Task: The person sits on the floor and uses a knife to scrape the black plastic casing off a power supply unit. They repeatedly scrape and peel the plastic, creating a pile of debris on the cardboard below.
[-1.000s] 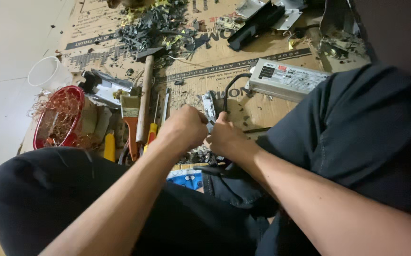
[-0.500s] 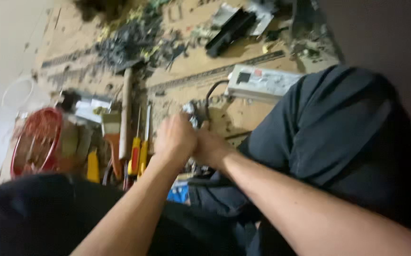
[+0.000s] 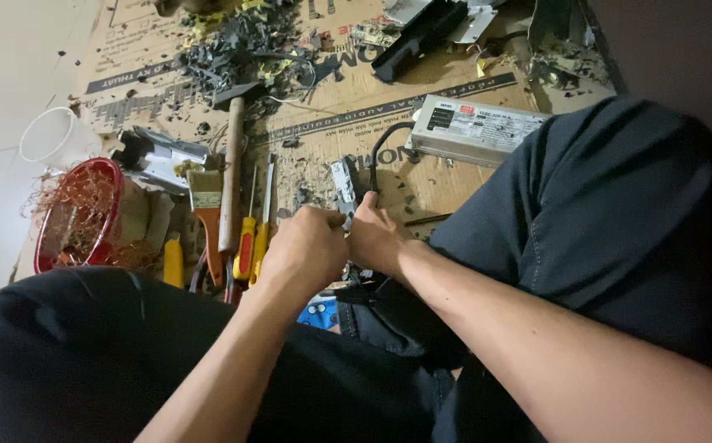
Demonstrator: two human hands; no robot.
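Both hands meet low over the cardboard sheet, between the knees. The left hand is curled tight and the right hand pinches beside it, both gripping a small metal part that sticks up between them; a black cable rises just beside it. Out left, a red basket holds a tangle of copper wire. Behind it, a clear plastic cup; contents can't be made out. Yellow-handled screwdrivers lie near the left hand.
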